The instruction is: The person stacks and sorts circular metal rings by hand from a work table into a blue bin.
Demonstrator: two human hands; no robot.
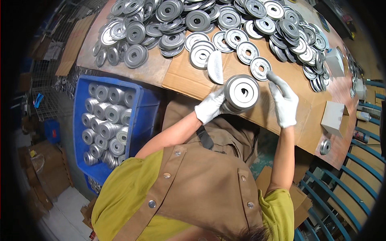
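Observation:
My left hand [210, 107], in a white glove, is closed around a short stack of grey metal discs [243, 92] with centre holes, held just over the table's near edge. To the right, my right hand [284, 98], also gloved, has its fingers apart and holds nothing. Its fingertips are at the rim of a single metal disc [260, 68] lying on the cardboard; whether they touch it I cannot tell. Beside the held stack lies a pale half-round piece [215, 67]. More loose discs [200, 54] lie just beyond it.
Heaps of similar discs [169, 11] cover the far part of the table, over a cardboard sheet [183, 76]. A blue crate [138, 102] at my left holds rows of stacked discs. White boxes [333, 116] stand on the right, near a teal slatted rack [341, 184].

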